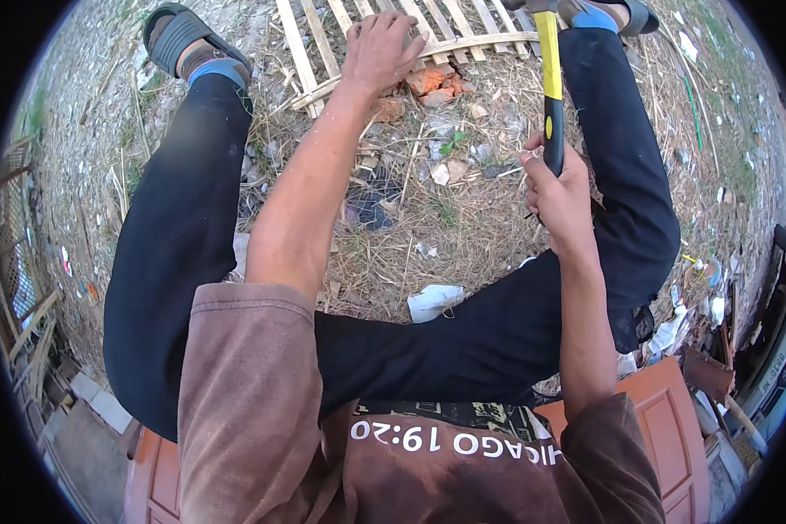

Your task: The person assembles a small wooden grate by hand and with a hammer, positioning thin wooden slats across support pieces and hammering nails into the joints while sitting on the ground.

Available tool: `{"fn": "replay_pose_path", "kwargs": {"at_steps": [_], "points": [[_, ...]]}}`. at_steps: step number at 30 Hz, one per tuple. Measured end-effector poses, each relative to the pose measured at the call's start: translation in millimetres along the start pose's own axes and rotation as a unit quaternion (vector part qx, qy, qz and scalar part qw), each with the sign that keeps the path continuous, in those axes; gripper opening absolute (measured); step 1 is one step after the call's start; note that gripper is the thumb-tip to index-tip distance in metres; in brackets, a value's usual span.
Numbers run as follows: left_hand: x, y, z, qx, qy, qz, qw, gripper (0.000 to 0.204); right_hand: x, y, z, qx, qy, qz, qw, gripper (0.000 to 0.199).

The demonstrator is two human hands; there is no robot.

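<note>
My left hand (381,51) lies over a panel of pale wooden slats (463,26) on the ground between my feet. Its fingers curl over one slat and the thumb sits to the right; part of the grip is hidden. A curved wooden crosspiece (480,41) runs across the slats. In my right hand (561,188) is a hammer (551,70) with a yellow and black handle, held upright near its lower end. The hammer's dark head is at the top edge, partly cut off, just right of the panel. Broken orange bricks (430,80) lie under the panel's near edge.
I sit on an orange-brown panelled board (664,419), legs spread around the work. Sandals (183,39) are on my feet. Dry straw, stones and a crumpled white scrap (435,302) litter the ground. Boards and scrap wood stand at the left; a vehicle (777,375) is at the right edge.
</note>
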State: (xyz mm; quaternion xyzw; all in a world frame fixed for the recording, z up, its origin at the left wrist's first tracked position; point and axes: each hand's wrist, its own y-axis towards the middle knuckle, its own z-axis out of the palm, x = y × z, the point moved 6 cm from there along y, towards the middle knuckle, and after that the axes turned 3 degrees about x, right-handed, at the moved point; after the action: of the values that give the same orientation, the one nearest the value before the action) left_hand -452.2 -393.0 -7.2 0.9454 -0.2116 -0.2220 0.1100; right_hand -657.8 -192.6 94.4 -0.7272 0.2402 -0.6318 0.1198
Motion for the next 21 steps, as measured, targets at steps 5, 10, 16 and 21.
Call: {"fn": "replay_pose_path", "kwargs": {"at_steps": [5,10,16,21], "points": [[-8.8,-14.1,-5.6,0.055,0.038,0.096,0.993,0.056,-58.8,-27.2,-12.3,-0.005,0.036,0.064,0.997,0.006],[-19.5,-15.6,-9.0,0.109,0.103,0.113,0.982,0.057,-84.7,-38.8,-20.8,-0.037,0.074,0.069,0.994,0.006],[-17.5,0.1,-14.4,0.138,0.058,0.111,0.982,0.052,-77.3,-31.8,-27.3,-0.041,0.040,0.036,0.998,0.012],[-16.2,20.1,-39.2,0.160,0.043,0.110,0.980,0.051,-78.0,-34.8,-27.8,-0.040,0.059,0.027,0.997,0.012]]}}
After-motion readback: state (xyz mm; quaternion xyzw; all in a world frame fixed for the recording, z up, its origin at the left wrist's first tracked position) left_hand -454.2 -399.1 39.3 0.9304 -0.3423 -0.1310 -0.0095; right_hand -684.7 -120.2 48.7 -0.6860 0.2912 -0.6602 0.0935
